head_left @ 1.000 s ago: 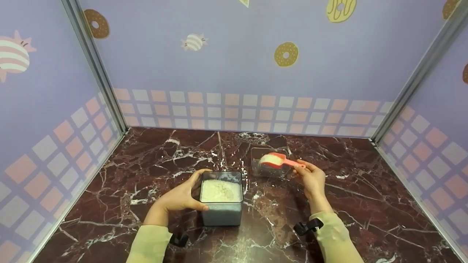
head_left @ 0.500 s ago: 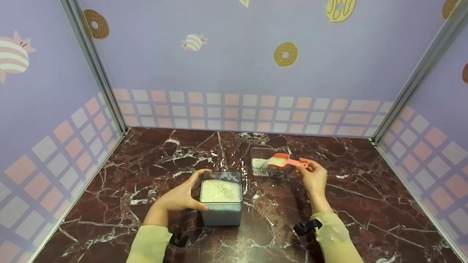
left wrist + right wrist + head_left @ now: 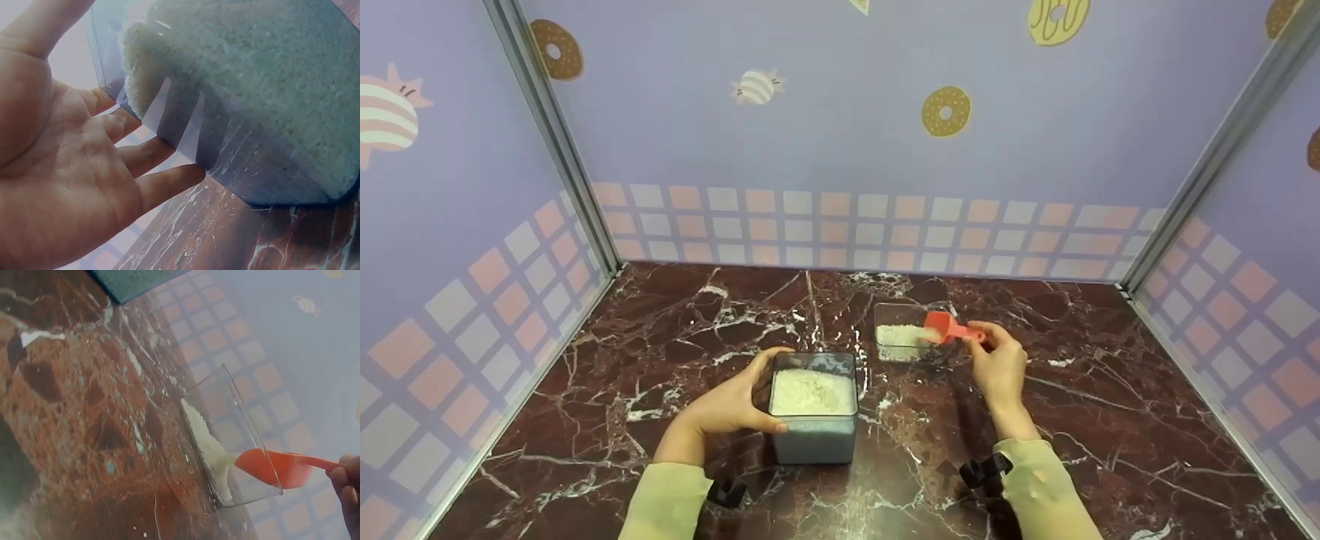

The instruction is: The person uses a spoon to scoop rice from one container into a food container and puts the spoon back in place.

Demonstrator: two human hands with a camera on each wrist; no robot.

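My left hand holds a tall clear bluish container of white rice, thumb at its near side and a finger at the far rim. In the left wrist view, the fingers lie against its wall and rice fills much of it. A red scoop is pinched by its handle in my right hand. Its bowl tips over a small clear box, and rice pours from its lip. The right wrist view shows a layer of rice along the bottom of that box.
The dark red marbled tabletop has white grains scattered around the small box. A lilac wall with checks and sweets closes off the back, with side panels at left and right.
My right hand has tilted the scoop, so the rice in it has run out into the small box, where a layer now shows. The left hand and its container have stayed in place.
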